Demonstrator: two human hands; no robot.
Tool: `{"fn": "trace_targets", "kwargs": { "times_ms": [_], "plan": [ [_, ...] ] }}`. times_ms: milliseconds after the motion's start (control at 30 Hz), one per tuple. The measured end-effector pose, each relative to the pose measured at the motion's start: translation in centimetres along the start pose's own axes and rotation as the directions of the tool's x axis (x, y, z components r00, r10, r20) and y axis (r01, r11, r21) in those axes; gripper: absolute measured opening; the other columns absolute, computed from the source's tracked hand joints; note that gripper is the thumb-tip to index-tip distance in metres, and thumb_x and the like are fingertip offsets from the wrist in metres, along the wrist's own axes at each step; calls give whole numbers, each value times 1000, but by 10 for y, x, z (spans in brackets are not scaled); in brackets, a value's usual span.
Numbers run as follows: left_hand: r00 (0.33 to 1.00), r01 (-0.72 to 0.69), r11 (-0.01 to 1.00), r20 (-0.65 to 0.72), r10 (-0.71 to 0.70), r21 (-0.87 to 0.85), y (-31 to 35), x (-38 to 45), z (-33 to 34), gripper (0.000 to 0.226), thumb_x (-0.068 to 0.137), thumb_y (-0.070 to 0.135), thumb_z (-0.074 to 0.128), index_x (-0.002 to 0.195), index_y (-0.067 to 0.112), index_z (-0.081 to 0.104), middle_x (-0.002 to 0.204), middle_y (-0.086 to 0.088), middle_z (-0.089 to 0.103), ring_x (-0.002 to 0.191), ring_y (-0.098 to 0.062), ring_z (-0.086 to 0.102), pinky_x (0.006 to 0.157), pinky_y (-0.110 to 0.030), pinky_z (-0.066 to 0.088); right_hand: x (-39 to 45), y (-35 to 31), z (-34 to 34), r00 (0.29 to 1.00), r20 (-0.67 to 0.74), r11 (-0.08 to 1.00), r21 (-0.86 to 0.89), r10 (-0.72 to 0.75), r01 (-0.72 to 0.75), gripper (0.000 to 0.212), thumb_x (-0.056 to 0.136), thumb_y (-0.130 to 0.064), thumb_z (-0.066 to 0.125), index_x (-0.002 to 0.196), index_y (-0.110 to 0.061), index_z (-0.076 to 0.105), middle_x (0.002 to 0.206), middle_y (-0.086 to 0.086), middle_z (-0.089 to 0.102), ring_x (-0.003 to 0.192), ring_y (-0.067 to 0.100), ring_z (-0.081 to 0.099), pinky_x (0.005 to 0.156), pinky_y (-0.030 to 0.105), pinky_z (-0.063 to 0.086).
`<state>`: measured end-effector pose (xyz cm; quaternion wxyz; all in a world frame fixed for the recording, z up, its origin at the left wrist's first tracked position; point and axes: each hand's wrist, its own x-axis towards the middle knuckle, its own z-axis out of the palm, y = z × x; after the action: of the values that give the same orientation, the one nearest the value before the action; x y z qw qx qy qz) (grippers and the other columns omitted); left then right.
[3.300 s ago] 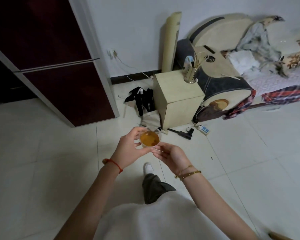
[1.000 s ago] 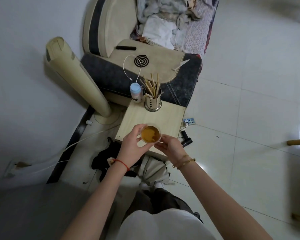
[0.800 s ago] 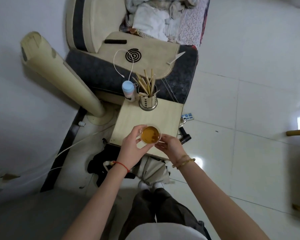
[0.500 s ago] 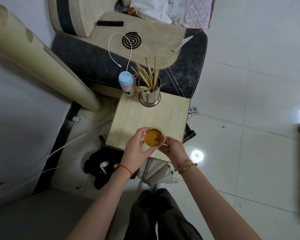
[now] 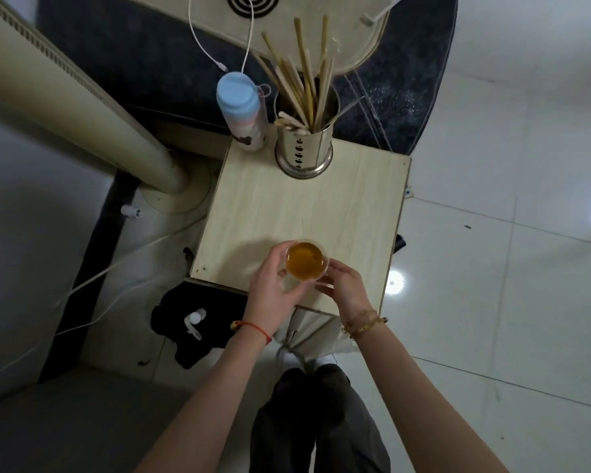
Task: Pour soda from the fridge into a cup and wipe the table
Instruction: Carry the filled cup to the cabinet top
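A clear cup [image 5: 305,260] filled with amber soda is held over the near edge of a small pale wooden table [image 5: 287,206]. My left hand [image 5: 270,288] wraps around the cup's left side. From the right, my right hand [image 5: 343,288] has its fingers against the cup's lower side. Whether the cup's base touches the tabletop is hidden by my hands.
At the table's far edge stand a metal holder of chopsticks [image 5: 303,141] and a bottle with a blue cap [image 5: 242,107]. A cream tower fan [image 5: 65,104] leans at the left. Dark cloth [image 5: 198,322] and white cables lie on the tiled floor.
I have walked from the fridge area to the small table; the view closed in on it, and the cup in both hands has come low over its near edge.
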<state>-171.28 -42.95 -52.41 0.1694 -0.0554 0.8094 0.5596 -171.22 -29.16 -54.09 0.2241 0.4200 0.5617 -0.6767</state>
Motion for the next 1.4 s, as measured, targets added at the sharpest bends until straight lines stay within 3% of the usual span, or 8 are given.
{"fn": "trace_targets", "kwargs": {
  "times_ms": [300,567,767,900,967,1100,1233,1400],
  "plan": [
    [999,50,999,-12,-50,7,-28,8,13,65,75,23,83,130,28,50,122,29,54,117,9,53,94,-17,49,16,19,-2,999,-34,1000,-12,-7,6,33,97,2,36,114,0,64,101,19,64,89,26,60,71,27,53],
    [998,60,998,-7,-60,-3,-34,7,16,67,77,21,82,134,25,48,131,12,56,122,0,53,98,-22,49,14,19,-3,999,-31,1000,-23,-21,20,34,97,4,34,115,0,63,99,16,63,79,20,59,68,25,52],
    [998,63,996,-9,-63,65,-35,4,15,68,78,24,81,136,26,45,131,12,55,121,-4,54,102,-34,49,10,15,-5,1000,-18,999,-45,-20,19,32,98,2,34,108,-8,63,102,13,62,91,24,57,75,30,53],
    [995,94,984,-1,-95,150,-28,-1,10,89,79,20,80,150,24,28,151,7,39,140,-12,36,115,-41,37,3,13,-10,998,-18,983,-176,-52,48,30,100,-8,41,121,-8,63,113,8,63,98,21,57,93,39,53],
    [994,109,979,-4,-110,173,-21,-6,2,95,78,19,81,153,23,22,157,4,31,145,-14,29,117,-41,33,-7,9,-16,993,-15,950,-295,-115,106,31,99,-17,46,125,-12,62,122,5,63,111,21,57,103,43,47],
    [995,89,959,10,-95,269,3,-27,-19,81,83,19,76,150,21,30,154,2,36,141,-13,33,113,-27,29,-42,-7,-29,971,35,842,-492,-236,223,39,99,-27,48,136,-15,54,136,0,56,121,13,51,97,25,39],
    [995,54,937,63,-80,345,34,-58,-39,67,90,18,69,148,17,35,152,-1,39,141,-15,34,113,-23,25,-83,-25,-39,931,91,718,-611,-354,333,42,99,-27,49,139,-15,49,142,2,52,131,18,46,110,32,36],
    [992,-43,901,124,-12,432,79,-99,-63,59,92,19,65,146,17,41,152,-2,39,142,-15,33,117,-26,24,-147,-38,-52,871,187,561,-700,-453,442,46,99,-25,50,142,-11,44,145,8,47,136,23,40,112,31,27]
  ]
}}
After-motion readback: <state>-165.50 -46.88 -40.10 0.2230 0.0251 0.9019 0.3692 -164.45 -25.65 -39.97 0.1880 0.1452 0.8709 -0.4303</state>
